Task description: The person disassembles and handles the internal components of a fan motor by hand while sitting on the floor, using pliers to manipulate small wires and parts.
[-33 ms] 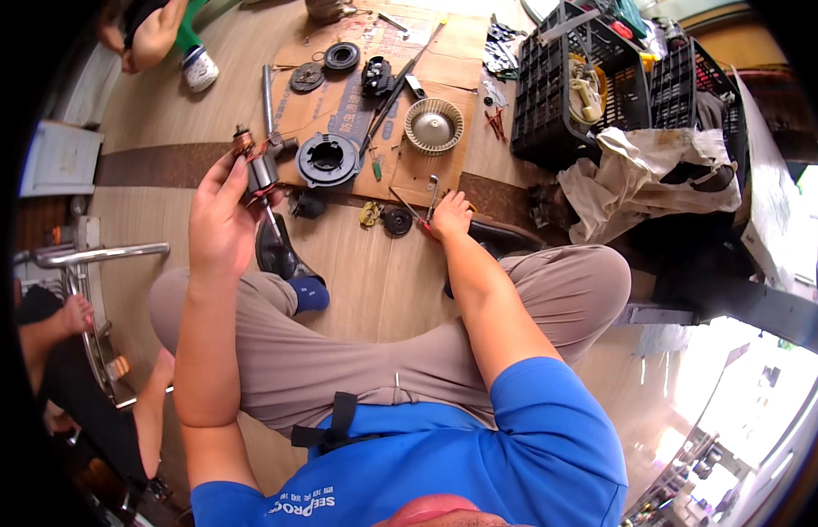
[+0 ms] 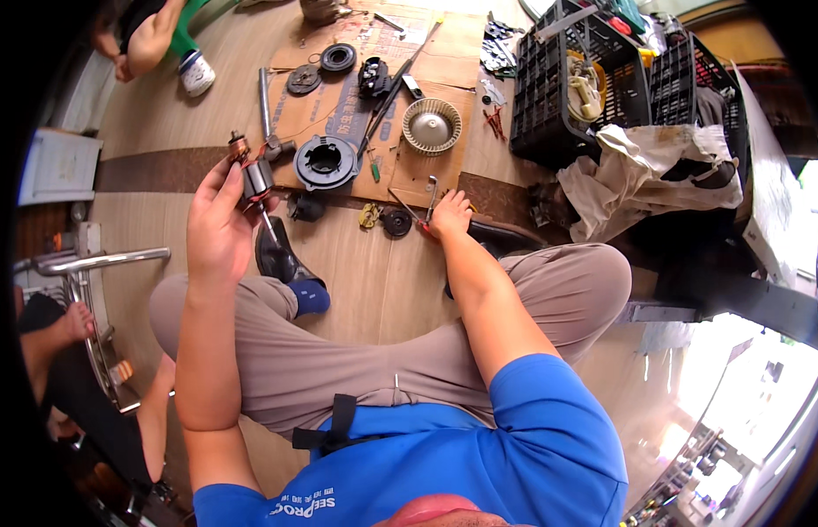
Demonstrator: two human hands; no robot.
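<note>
The motor looks largely apart: the left hand's [image 2: 217,230] fingers clamp its core [image 2: 257,178] at ten o'clock, while the grey ring [image 2: 325,162] at eleven and fan wheel [image 2: 431,126] at twelve lie loose. At one, whether the right hand [image 2: 451,213] grips the red-handled tool [image 2: 426,227] cannot be told.

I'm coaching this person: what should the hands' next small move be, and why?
Perhaps secure the red-ended tool in the right hand: it lies right by that hand, while the left hand holds the copper-ended rotor up off the floor.
</note>
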